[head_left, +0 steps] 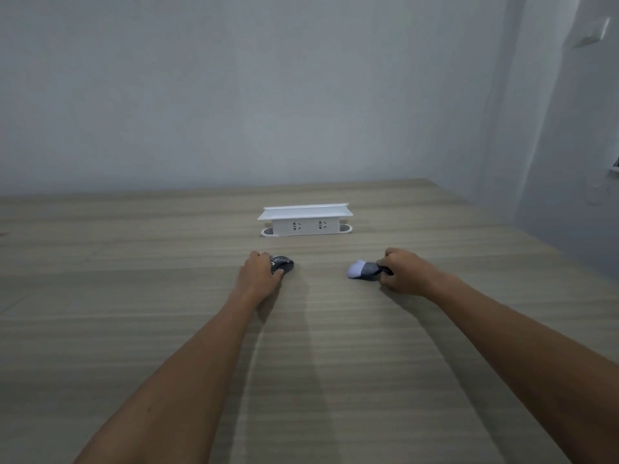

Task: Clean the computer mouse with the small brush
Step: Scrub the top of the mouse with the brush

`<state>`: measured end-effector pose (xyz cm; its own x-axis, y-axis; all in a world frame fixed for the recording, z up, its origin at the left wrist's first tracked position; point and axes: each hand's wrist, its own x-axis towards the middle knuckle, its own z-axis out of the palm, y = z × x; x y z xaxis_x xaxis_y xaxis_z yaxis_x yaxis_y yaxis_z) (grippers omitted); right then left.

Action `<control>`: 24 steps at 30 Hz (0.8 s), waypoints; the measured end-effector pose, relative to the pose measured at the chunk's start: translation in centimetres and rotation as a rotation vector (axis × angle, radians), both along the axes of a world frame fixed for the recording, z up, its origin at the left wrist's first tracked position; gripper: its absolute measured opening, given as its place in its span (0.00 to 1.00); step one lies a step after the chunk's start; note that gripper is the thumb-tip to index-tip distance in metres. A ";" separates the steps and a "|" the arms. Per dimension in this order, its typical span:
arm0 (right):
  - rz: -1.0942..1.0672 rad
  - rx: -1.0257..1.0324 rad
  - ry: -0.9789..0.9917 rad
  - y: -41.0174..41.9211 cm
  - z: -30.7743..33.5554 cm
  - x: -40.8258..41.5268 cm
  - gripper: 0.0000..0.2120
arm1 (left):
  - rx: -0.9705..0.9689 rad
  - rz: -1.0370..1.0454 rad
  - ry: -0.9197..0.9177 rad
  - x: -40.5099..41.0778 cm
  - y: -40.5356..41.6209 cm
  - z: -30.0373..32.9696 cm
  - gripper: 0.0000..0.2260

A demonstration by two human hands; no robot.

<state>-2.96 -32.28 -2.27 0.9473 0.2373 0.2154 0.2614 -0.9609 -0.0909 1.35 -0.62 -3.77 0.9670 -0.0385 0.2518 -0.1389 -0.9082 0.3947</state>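
Note:
A dark computer mouse (284, 263) lies on the wooden table, and my left hand (259, 272) rests over its left side, gripping it. To the right, my right hand (403, 271) is closed around the handle of a small brush (363, 270) with a grey ferrule and pale bristles pointing left. The brush lies low at the table surface, about a hand's width from the mouse. Most of the brush handle is hidden inside my fist.
A white pop-up socket box (304, 220) with two outlets stands on the table (134, 279) behind both hands. A grey wall rises at the far table edge, and another wall closes in at the right.

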 end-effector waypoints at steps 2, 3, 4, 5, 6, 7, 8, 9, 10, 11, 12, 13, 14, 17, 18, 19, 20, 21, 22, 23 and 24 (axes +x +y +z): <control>0.011 0.037 -0.033 0.1 0.3 0.3 0.10 | -0.037 -0.010 0.000 0.1 0.1 0.0 0.17; 0.023 0.060 -0.052 0.1 0.5 0.5 0.10 | -0.053 -0.018 0.005 0.3 0.2 0.0 0.17; 0.034 0.079 -0.063 0.2 0.7 0.6 0.10 | -0.064 -0.026 0.013 0.3 0.4 0.0 0.17; 0.048 0.098 -0.079 0.4 0.9 0.7 0.09 | -0.072 -0.037 0.015 0.4 0.5 0.1 0.17; 0.049 0.117 -0.087 0.5 1.2 0.8 0.09 | -0.072 -0.049 0.018 0.4 0.6 0.3 0.17; 0.048 0.138 -0.098 0.8 1.5 0.9 0.09 | -0.069 -0.066 0.021 0.4 0.7 0.4 0.16; 0.045 0.163 -0.109 1.0 1.8 0.9 0.09 | -0.065 -0.084 0.025 0.3 0.8 0.6 0.16; 0.042 0.189 -0.123 1.2 2.1 1.0 0.08 | -0.061 -0.106 0.025 0.2 0.9 0.8 0.15; 0.037 0.215 -0.130 1.5 2.5 1.0 0.08 | -0.056 -0.127 0.028 -0.1 1.0 1.0 0.14; 0.039 0.241 -0.141 1.7 2.7 1.0 0.09 | -0.053 -0.152 0.027 -0.2 1.1 1.2 0.14; 0.045 0.266 -0.149 2.0 3.0 1.0 0.10 | -0.055 -0.173 0.029 -0.4 1.2 1.3 0.14; 0.050 0.288 -0.157 2.4 3.3 1.0 0.11 | -0.064 -0.190 0.038 -0.5 1.2 1.4 0.14; 0.051 0.310 -0.157 2.7 3.6 1.0 0.12 | -0.082 -0.206 0.055 -0.7 1.2 1.5 0.14; 0.041 0.397 -0.157 3.7 4.1 1.0 0.13 | -0.161 -0.243 0.133 -0.9 1.0 1.4 0.25; 0.031 0.436 -0.160 4.0 4.2 1.0 0.13 | -0.187 -0.251 0.162 -1.1 0.9 1.5 0.31; 0.015 0.474 -0.161 4.4 4.3 1.1 0.13 | -0.218 -0.264 0.191 -1.0 0.9 1.4 0.36; -0.004 0.509 -0.159 4.8 4.4 1.1 0.13 | -0.243 -0.284 0.214 -1.1 0.7 1.5 0.38; -0.026 0.542 -0.155 5.1 4.5 1.0 0.13 | -0.264 -0.302 0.236 -1.1 0.6 1.5 0.37; -0.043 0.577 -0.146 5.5 4.6 1.0 0.13 | -0.279 -0.322 0.250 -1.2 0.5 1.6 0.34; -0.048 0.617 -0.137 5.8 4.6 1.0 0.14 | -0.293 -0.349 0.261 -1.4 0.4 1.7 0.28; -0.048 0.653 -0.128 6.1 4.6 1.2 0.14 | -0.296 -0.384 0.269 -1.7 0.3 1.9 0.21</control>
